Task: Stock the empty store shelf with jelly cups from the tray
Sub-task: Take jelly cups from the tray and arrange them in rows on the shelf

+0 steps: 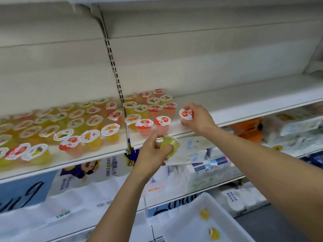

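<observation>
White shelf (227, 109); right grip (197, 117) pinching red jelly cup (186, 114); left grip (155, 151) around green cup (170, 144)

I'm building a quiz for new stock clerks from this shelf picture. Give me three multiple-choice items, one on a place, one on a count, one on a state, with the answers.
1. Where is the right hand with the red-lidded jelly cup?
A. at the shelf's front edge, right of the cups already stocked
B. over the tray
C. on the top shelf

2. How many jelly cups lie in the white tray?
A. none
B. two
C. six

3. What is the left hand doing?
A. hanging free
B. pressing flat on the shelf
C. gripping a green jelly cup

Answers: 1 A, the cup sits beside the front row; 2 B, two yellow cups show; 3 C, fingers curl round it.
</observation>
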The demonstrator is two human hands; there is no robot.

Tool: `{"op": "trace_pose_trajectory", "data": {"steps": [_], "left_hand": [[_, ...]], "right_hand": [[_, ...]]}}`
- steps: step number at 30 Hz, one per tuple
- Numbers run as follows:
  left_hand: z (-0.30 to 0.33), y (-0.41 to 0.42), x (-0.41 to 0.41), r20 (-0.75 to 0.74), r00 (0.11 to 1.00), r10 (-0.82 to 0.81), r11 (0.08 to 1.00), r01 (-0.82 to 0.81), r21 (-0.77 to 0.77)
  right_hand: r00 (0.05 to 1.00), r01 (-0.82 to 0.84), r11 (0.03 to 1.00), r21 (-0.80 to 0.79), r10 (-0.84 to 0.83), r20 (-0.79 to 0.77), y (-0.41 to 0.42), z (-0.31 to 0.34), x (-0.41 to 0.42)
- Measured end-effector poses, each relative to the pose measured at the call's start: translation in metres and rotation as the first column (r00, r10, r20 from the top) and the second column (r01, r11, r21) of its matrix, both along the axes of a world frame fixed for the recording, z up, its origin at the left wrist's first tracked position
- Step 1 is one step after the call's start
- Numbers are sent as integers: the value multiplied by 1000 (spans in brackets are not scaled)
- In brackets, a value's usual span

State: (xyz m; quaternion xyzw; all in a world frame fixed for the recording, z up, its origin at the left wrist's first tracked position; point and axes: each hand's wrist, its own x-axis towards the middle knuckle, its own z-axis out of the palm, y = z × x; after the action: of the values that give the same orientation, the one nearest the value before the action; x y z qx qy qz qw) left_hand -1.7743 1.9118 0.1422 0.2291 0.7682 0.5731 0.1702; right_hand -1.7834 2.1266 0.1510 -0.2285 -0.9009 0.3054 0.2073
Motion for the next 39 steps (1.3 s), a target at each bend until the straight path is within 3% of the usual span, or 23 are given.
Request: {"op": "trace_pose_trajectory", "data": {"steps": [15,17,19,21,23,26,29,31,33,36,39], "left_hand": [[36,-9,-11,-61,992,113,986,-105,126],[40,-7,-12,-85,985,148,981,-135,142],[45,-3,-14,-122,973,197,970,-176,167],[50,5,-18,-160,957,243,957,-210,201],[54,16,-19,-180,949,257,944,-207,257],[58,30,-22,-229,947,225,953,-165,256],[51,36,-30,-343,930,129,986,-85,142],[43,35,-43,-545,835,73,985,-144,-90],[35,33,-55,-712,701,-29,915,-268,-301],[26,33,-65,-780,597,-186,814,-351,-462],[19,33,-72,-796,553,-247,771,-385,-507]], "right_hand": [[986,26,986,162,-52,158,15,1,-27],[997,53,977,206,-64,47,8,7,-15],[981,-32,997,74,46,-191,-7,19,1],[914,-306,926,-221,220,-340,-31,38,19],[870,-477,788,-389,363,-333,-49,51,32],[865,-483,770,-417,348,-361,-52,56,33],[902,-395,815,-424,256,-347,-38,56,31],[931,-315,866,-388,204,-302,-26,50,30],[963,-220,922,-319,155,-219,-15,39,29],[985,-168,973,-160,158,-75,-12,15,26],[990,-138,989,-44,138,0,-18,-1,23]]}}
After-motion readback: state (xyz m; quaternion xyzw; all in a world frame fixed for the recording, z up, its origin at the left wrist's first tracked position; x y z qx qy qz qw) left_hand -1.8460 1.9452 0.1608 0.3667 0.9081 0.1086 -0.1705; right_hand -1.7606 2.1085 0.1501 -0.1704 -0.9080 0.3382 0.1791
